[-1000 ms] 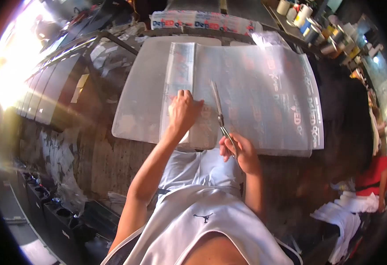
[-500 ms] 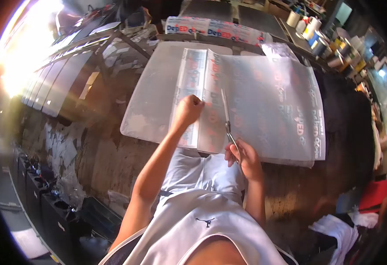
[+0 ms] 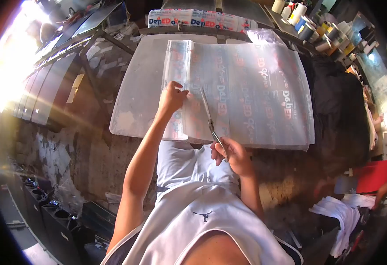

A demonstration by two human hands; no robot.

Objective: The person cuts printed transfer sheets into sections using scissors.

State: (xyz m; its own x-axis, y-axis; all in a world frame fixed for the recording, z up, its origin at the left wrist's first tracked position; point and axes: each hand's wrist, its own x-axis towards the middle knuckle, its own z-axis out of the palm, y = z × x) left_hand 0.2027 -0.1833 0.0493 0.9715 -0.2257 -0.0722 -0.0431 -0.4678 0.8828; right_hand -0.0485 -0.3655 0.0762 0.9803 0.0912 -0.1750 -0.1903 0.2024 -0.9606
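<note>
A translucent printed sheet (image 3: 255, 97) lies over a pale board (image 3: 136, 88) with rounded corners, its left edge folded into a narrow strip (image 3: 176, 66). My left hand (image 3: 172, 98) is over that strip, fingers curled together; whether they pinch the film is too small to tell. In my right hand (image 3: 232, 154) is a pair of long metal scissors (image 3: 210, 121), held by the handles near the sheet's lower edge. The scissors' blades point up and away, lying over the sheet, and look nearly closed.
A printed roll (image 3: 198, 18) lies behind the board. Bottles and cans (image 3: 306, 26) crowd the back right. Black boxes (image 3: 47, 212) stand at lower left. At the right, a person's arm (image 3: 385, 192) shows beside red cloth (image 3: 377, 176) and white cloth (image 3: 337, 216).
The view has shifted. Against the sheet, my left hand has moved slightly left onto the folded strip, and the scissors lie nearer the strip. My right hand still holds them.
</note>
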